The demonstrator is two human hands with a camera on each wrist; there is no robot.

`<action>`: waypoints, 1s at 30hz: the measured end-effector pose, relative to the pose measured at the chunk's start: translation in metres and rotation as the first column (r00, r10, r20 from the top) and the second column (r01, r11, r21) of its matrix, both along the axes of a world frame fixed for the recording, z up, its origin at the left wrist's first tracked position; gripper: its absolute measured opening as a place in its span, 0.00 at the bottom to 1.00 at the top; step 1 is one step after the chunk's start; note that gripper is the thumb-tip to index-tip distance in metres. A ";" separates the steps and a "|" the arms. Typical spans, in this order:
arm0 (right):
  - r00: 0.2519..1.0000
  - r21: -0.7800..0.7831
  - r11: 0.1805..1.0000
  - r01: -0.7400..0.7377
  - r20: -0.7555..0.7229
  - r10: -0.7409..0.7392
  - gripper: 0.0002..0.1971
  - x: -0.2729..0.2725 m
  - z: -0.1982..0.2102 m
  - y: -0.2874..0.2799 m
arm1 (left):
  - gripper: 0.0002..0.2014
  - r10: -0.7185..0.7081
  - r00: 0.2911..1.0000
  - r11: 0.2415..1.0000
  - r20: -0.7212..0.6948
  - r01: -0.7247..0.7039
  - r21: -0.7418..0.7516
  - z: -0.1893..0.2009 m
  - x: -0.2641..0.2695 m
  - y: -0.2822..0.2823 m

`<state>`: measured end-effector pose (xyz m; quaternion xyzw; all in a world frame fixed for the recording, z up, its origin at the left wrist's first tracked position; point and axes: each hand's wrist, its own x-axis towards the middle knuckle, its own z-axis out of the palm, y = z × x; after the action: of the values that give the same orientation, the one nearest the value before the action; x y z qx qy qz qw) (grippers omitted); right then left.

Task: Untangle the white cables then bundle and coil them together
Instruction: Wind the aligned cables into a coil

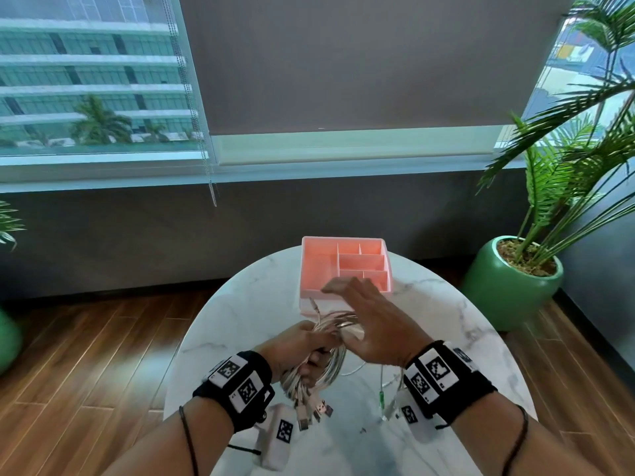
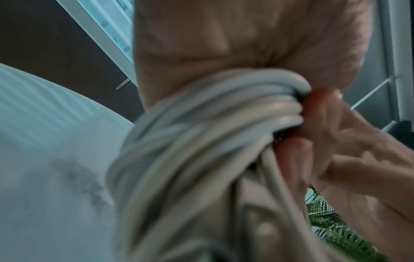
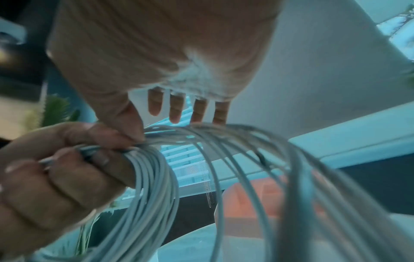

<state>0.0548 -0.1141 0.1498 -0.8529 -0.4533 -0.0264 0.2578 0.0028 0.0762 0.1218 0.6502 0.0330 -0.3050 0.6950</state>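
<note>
White thin cables (image 1: pixel 330 359), bunched into loops, sit gripped in the left hand (image 1: pixel 295 345) above the round marble bench (image 1: pixel 240 324), just in front of the pink plastic divided organiser tray (image 1: pixel 316 269). Right hand (image 1: pixel 371 324) hovers over the loops, fingers (image 3: pixel 174 109) straight and spread, thumb touching the strands.

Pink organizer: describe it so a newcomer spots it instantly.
On the round white marble table, look at the far edge, beyond the hands. The pink plastic organizer tray sits there, the only pink item, split into several open compartments.
</note>
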 end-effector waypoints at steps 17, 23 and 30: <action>0.972 -0.202 0.979 0.032 -0.221 -0.078 0.08 0.007 0.006 0.015 | 0.17 -0.030 0.999 0.999 0.045 0.031 -0.015 0.005 -0.003 -0.004; 0.844 -0.067 0.998 -0.020 -0.536 -0.019 0.13 0.009 0.013 0.011 | 0.16 0.033 0.998 0.988 0.056 -0.024 -0.151 0.009 -0.004 -0.007; 0.914 -0.081 0.997 -0.003 -0.406 -0.030 0.13 0.008 0.005 0.013 | 0.15 0.162 0.986 0.956 0.034 -0.148 -0.255 0.002 -0.003 -0.015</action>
<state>0.0625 -0.1010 0.1545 -0.8526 -0.3844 0.1677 0.3118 -0.0006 0.0611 0.1237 0.5603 0.0263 -0.2334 0.7943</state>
